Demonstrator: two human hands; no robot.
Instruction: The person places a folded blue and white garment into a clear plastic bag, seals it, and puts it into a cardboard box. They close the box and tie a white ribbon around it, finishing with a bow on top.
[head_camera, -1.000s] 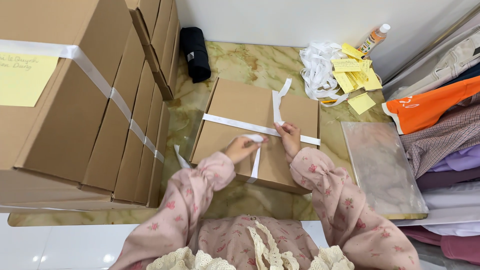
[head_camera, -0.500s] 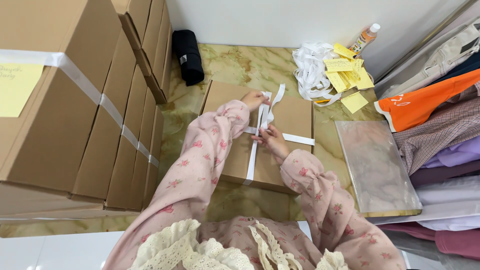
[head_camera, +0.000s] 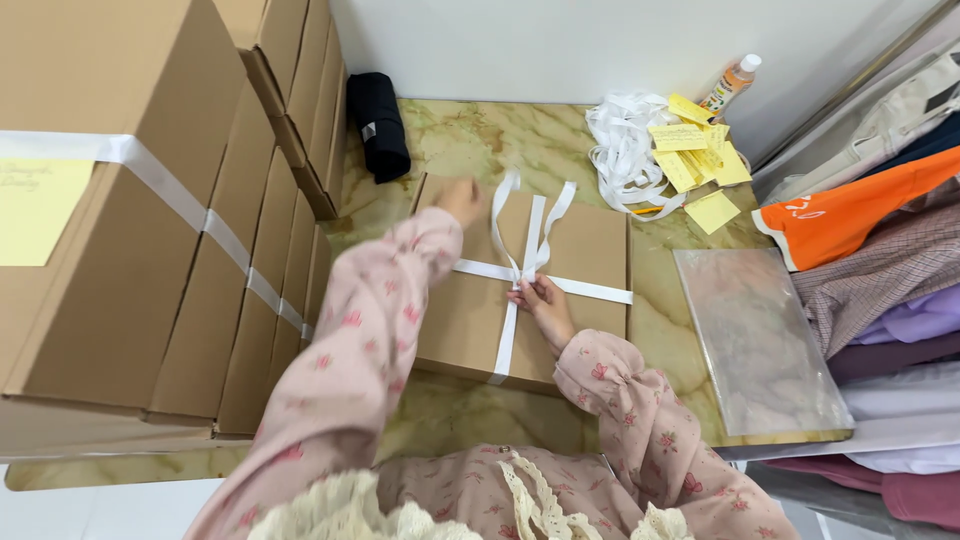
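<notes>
A green-and-cream marbled stone counter (head_camera: 470, 140) carries a flat brown cardboard box (head_camera: 590, 250) crossed with white ribbon (head_camera: 505, 335). Beside it lie a rolled black cloth bundle (head_camera: 380, 125), a heap of loose white ribbon (head_camera: 622, 150), yellow paper slips (head_camera: 700, 160), a small orange bottle (head_camera: 732, 85) and a shiny clear-wrapped flat packet (head_camera: 755, 340). Stacked brown cartons (head_camera: 130, 270) stand along the left.

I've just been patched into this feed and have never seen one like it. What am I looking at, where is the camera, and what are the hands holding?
No machine here: a person works with bare hands, filmed by a camera on their head looking down. On the marble table lies a flat cardboard box crossed by white ribbon. The right hand pinches the ribbon where it crosses; the left hand is up at the box's far corner, blurred. Around it: stacked boxes, a black roll, loose ribbon, yellow notes, a bottle and folded clothes.
</notes>
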